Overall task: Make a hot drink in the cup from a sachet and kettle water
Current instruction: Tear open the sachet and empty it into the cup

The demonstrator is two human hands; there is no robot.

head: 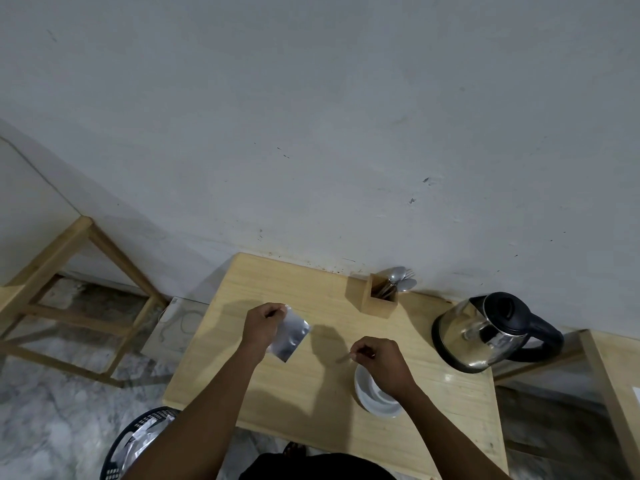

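My left hand pinches the top corner of a silver foil sachet, which hangs above the wooden table. My right hand is closed on a thin strip, apparently torn from the sachet. That hand hovers over a white cup standing on a white saucer and hides part of its rim. A glass and steel kettle with a dark lid and handle stands at the table's right back corner, apart from both hands.
A wooden holder with several spoons stands against the wall at the back. A dark plastic bin with crumpled foil sits on the floor at the lower left. Wooden frames stand at the far left and right.
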